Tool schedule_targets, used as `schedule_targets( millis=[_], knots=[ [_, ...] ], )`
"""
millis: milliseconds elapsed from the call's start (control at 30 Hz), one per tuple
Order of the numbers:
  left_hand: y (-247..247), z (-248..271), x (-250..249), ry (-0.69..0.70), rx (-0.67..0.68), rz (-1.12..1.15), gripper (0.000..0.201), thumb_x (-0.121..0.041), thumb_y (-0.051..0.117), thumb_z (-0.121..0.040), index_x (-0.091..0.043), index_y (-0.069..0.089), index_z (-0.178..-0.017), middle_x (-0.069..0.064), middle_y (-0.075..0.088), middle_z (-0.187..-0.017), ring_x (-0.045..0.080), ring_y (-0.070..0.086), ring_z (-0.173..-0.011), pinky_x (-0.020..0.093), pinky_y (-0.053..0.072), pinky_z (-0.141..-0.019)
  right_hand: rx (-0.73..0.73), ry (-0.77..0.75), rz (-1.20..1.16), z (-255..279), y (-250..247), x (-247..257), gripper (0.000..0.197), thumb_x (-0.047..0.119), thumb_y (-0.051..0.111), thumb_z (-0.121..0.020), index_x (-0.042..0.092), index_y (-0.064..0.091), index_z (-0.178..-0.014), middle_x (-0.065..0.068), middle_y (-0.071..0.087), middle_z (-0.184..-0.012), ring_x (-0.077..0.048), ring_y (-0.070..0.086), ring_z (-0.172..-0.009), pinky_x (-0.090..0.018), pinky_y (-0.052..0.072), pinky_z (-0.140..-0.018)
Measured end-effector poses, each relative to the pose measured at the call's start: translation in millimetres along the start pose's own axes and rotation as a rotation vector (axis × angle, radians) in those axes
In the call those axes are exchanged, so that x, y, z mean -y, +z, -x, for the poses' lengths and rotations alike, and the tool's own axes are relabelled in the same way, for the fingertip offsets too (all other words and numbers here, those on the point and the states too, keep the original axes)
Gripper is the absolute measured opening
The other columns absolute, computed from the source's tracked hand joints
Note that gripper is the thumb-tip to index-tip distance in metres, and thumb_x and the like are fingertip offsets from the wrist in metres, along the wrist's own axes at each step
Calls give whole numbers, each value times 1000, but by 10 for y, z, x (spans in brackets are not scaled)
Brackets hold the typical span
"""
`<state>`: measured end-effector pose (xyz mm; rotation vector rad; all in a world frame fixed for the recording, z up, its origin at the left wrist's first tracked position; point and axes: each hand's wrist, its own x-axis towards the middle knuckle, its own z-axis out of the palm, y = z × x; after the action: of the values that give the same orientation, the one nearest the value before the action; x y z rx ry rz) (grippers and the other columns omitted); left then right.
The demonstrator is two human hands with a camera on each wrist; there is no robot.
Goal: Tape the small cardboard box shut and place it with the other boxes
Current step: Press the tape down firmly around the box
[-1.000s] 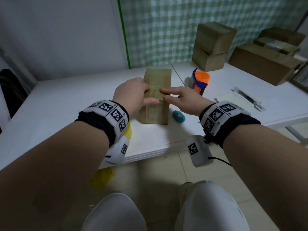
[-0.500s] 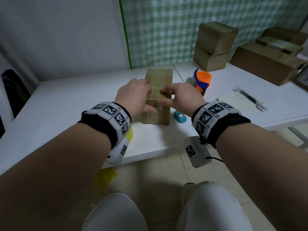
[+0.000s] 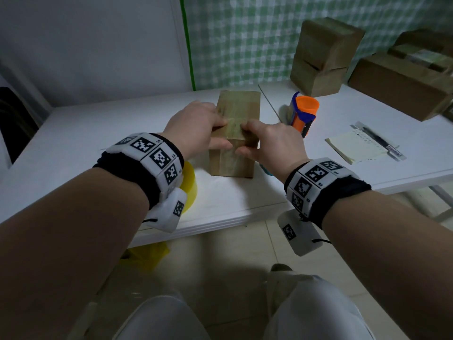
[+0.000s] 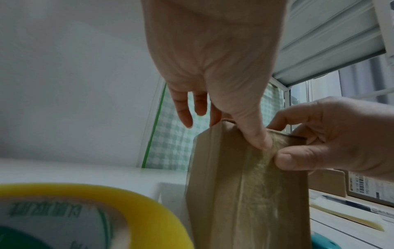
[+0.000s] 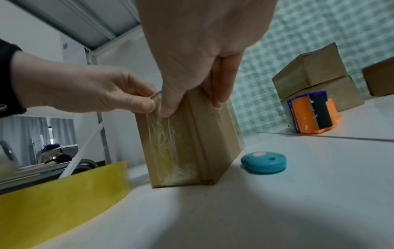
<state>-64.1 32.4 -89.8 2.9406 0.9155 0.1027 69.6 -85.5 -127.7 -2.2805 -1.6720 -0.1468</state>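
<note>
Whereas 1.0 s ago the right hand [image 3: 270, 141] lay with its fingers stretched flat along the top of the small cardboard box [image 3: 234, 136] and the left hand [image 3: 196, 128] covered the near left corner, both hands have since drawn together at the near top edge, thumbs side by side on the clear tape strip [image 3: 232, 130] where it folds over onto the front face. I read that as the tape being rubbed down over the edge, so sealing looks nearly finished and the carry to the stacked boxes [image 3: 323, 56] at the upper right of the frame is not yet begun. The box stands upright on the white counter [image 3: 110, 143], centre of the head view, well apart from that stack. Both hands grip the box, fingers curled over its top and thumbs pressing the front. The head view hides the thumb tips' contact; the left wrist view shows the 2 thumbs meeting on wrinkled tape, and the yellow tape roll [image 4: 85, 210] at lower left. Only the right wrist view shows the tape running down to the base, the teal cutter [image 5: 263, 162] just beside the box, and the orange tape dispenser [image 5: 311, 114] in front of the stack.
</note>
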Motion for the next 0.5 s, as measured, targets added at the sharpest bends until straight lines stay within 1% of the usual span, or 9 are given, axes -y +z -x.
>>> schedule_targets(
  millis=[167, 267, 333, 433, 500],
  knots=[
    [48, 29, -36, -24, -14, -46, 60, -54, 66, -73, -20, 62, -122, 10, 57, -108, 29, 47, -108, 42, 44, -88, 5, 25, -10, 26, -3, 29, 52, 47, 64, -80, 22, 54, -124, -14, 71, -97, -35, 65, -92, -36, 45, -69],
    [76, 61, -75, -50, -43, -66, 58, -50, 70, -72, -21, 62, -121, 7, 56, -108, 28, 45, -109, 41, 46, -84, 2, 31, 6, 46, -3, 46, 53, 45, 66, -80, 23, 52, -126, -14, 71, -100, -35, 65, -93, -34, 42, -67],
    [96, 94, -93, -59, -59, -82, 57, -47, 73, -70, -21, 61, -120, 5, 56, -108, 27, 45, -110, 41, 46, -83, 7, 26, 18, 51, -19, 51, 54, 45, 67, -79, 24, 52, -127, -12, 70, -104, -34, 64, -96, -34, 43, -69],
    [96, 127, -106, -62, -61, -92, 58, -42, 76, -68, -22, 59, -120, 4, 56, -112, 27, 44, -112, 41, 46, -84, -9, 39, -21, 48, -71, 69, 55, 57, 62, -78, 25, 56, -123, -8, 70, -107, -30, 64, -99, -36, 48, -73],
    [71, 123, -97, -61, -49, -102, 59, -43, 78, -66, -23, 60, -119, 3, 55, -112, 27, 44, -112, 42, 47, -87, -24, 58, -24, 25, -102, 101, 55, 63, 56, -79, 23, 60, -116, -9, 70, -103, -31, 64, -96, -35, 45, -68]
  ],
)
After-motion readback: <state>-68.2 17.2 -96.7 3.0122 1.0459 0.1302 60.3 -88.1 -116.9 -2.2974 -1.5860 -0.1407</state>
